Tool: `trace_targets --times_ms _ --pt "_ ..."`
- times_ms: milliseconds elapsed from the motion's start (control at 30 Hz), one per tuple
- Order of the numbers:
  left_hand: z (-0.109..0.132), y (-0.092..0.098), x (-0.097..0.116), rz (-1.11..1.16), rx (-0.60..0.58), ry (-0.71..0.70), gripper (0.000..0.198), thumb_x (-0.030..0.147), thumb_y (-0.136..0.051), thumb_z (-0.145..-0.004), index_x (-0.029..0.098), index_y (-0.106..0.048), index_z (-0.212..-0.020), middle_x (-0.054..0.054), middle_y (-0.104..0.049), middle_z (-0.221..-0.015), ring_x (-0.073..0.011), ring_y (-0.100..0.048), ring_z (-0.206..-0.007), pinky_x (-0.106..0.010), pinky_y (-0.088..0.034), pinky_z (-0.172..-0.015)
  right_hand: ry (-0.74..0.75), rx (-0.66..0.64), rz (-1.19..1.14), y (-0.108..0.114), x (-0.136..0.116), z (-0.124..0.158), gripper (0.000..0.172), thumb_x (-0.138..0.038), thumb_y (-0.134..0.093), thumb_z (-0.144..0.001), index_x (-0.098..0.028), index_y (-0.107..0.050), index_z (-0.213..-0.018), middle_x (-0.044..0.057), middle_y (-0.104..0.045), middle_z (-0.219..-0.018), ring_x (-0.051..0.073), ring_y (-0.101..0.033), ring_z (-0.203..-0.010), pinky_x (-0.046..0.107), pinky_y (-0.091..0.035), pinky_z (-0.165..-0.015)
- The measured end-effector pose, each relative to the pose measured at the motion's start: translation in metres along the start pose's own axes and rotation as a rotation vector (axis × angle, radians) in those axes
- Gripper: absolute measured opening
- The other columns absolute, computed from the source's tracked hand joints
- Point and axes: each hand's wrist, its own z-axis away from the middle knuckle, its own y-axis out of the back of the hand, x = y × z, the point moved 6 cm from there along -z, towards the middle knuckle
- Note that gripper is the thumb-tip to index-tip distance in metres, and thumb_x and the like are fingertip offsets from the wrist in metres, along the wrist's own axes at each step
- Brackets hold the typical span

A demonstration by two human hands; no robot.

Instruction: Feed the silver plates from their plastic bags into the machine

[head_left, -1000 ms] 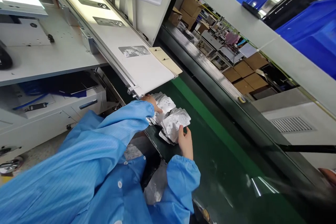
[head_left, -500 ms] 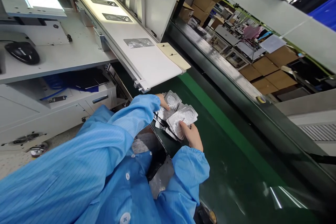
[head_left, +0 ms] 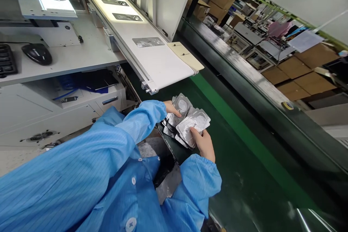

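Two fanned stacks of thin grey phone back panels, with a ring-shaped camera area at one end and whitish smears, are held low over the green conveyor. My left hand [head_left: 173,109] is closed on the left stack [head_left: 181,106], thumb lying on the top panel. The right stack [head_left: 193,122] is gripped at its lower right edge by my right hand [head_left: 204,143], thumb on top and fingers underneath, mostly hidden. The stacks touch and partly overlap. Beyond my hands ends a white belt [head_left: 165,70] with a similar panel [head_left: 148,42] lying flat on it.
Further up the belt, another panel [head_left: 127,17] lies under bright light. A yellowish plate [head_left: 185,57] borders the belt's right edge. The wide green conveyor [head_left: 231,174] runs along my right. To the left stands a desk with a mouse [head_left: 37,53] and a keyboard [head_left: 7,61].
The whole view has shifted slightly, so things appear a little further right. Both hands keep their hold on the stacks with hardly any movement.
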Motion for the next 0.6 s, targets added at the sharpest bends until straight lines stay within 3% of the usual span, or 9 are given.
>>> trace_targets --times_ms 100,200,333,400,467,500,600 --pt "0.017 -0.006 -0.009 0.163 0.033 0.039 0.056 0.026 -0.098 -0.057 0.014 -0.074 -0.106 -0.013 -0.078 -0.123 -0.0291 -0.071 -0.118 -0.041 -0.053 -0.111 -0.006 0.023 0.03 0.001 -0.001 0.001 0.056 -0.053 -0.073 -0.077 -0.014 -0.071 -0.118 0.014 -0.076 -0.116 0.031 -0.071 -0.102 0.034 -0.054 -0.08" --pt "0.046 0.004 -0.025 0.322 0.113 0.066 0.066 0.031 -0.098 -0.057 0.013 -0.071 -0.115 -0.016 -0.076 -0.129 -0.0326 -0.07 -0.123 -0.039 -0.056 -0.108 -0.013 0.039 0.057 0.002 0.0 -0.001 0.055 -0.054 -0.072 -0.077 -0.015 -0.071 -0.116 0.014 -0.076 -0.115 0.032 -0.07 -0.101 0.036 -0.053 -0.081" --pt "0.11 0.03 -0.054 0.434 0.206 0.092 0.082 0.041 -0.095 -0.06 0.013 -0.061 -0.129 -0.02 -0.069 -0.139 -0.0359 -0.068 -0.125 -0.045 -0.057 -0.107 -0.009 0.033 0.074 0.002 0.001 -0.005 0.056 -0.056 -0.072 -0.079 -0.016 -0.071 -0.119 0.014 -0.075 -0.118 0.033 -0.069 -0.107 0.038 -0.052 -0.088" --pt "0.147 0.036 -0.059 0.446 0.195 0.081 0.082 0.045 -0.094 -0.062 0.016 -0.059 -0.131 -0.017 -0.07 -0.139 -0.0361 -0.067 -0.126 -0.047 -0.057 -0.107 -0.008 0.064 0.096 0.007 0.0 0.007 0.068 -0.06 -0.071 -0.08 -0.014 -0.067 -0.13 0.018 -0.071 -0.127 0.035 -0.067 -0.111 0.041 -0.051 -0.091" --pt "0.18 0.03 -0.049 0.438 0.127 0.083 0.078 0.046 -0.093 -0.065 0.019 -0.059 -0.129 -0.014 -0.074 -0.132 -0.0361 -0.071 -0.119 -0.047 -0.06 -0.1 0.006 0.169 0.094 0.021 -0.004 0.037 0.083 -0.067 -0.067 -0.083 -0.013 -0.056 -0.146 0.021 -0.065 -0.137 0.036 -0.066 -0.113 0.043 -0.052 -0.092" --pt "0.191 0.018 -0.035 0.418 0.013 0.072 0.074 0.046 -0.091 -0.069 0.021 -0.058 -0.13 -0.012 -0.075 -0.131 -0.0354 -0.072 -0.116 -0.046 -0.062 -0.095 0.052 0.231 0.061 0.031 -0.009 0.058 0.087 -0.069 -0.065 -0.085 -0.014 -0.051 -0.151 0.021 -0.063 -0.14 0.036 -0.066 -0.114 0.044 -0.053 -0.092" --pt "0.202 -0.023 0.043 0.068 -0.163 -0.168 0.072 0.043 -0.09 -0.071 0.027 -0.057 -0.132 -0.006 -0.076 -0.128 -0.0342 -0.073 -0.113 -0.04 -0.06 -0.089 0.351 0.388 -0.141 0.067 -0.029 0.135 0.089 -0.08 -0.052 -0.091 -0.02 -0.042 -0.157 0.018 -0.059 -0.145 0.035 -0.062 -0.126 0.048 -0.052 -0.102"
